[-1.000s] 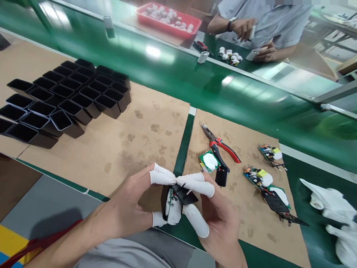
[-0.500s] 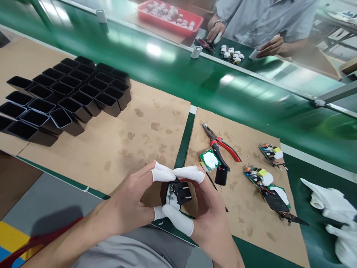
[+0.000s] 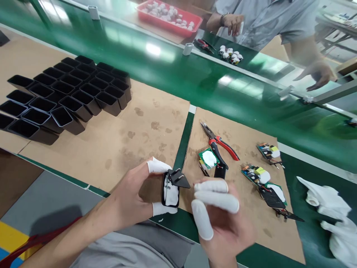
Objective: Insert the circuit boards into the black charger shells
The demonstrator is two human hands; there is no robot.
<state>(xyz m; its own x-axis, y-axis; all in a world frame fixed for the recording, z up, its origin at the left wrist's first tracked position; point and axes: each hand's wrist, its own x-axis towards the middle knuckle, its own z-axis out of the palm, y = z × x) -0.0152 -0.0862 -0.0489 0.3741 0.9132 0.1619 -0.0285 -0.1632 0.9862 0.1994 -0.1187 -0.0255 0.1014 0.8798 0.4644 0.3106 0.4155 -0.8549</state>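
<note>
My left hand (image 3: 132, 193), with white finger cots on thumb and index finger, grips a small black adapter case (image 3: 163, 195) between these fingertips. White paste (image 3: 171, 195) and some thin wires fill its open end. A black plug cap (image 3: 180, 180) with two metal prongs sits tilted across the upper part of that opening. Just right of the case hovers my right hand (image 3: 223, 216), fingers bent and apart, wearing white cots, with nothing visible in it. Beyond it lie red-and-black long-nose pliers (image 3: 214, 141) and a green circuit board (image 3: 208, 158) with white paste.
Many empty black cases (image 3: 67, 89) stand in rows at left on the cardboard (image 3: 150, 137). More circuit boards (image 3: 258, 174) lie at right, beside white cloth-like material (image 3: 325, 197). Across the green conveyor (image 3: 167, 70) a co-worker's hand (image 3: 318, 74) reaches over the rail near a red tray (image 3: 173, 28).
My right hand has let go of the case and moved right. The plug cap is now tilted differently over the opening. The co-worker's hands moved, one reaching toward the belt; white pieces shifted left.
</note>
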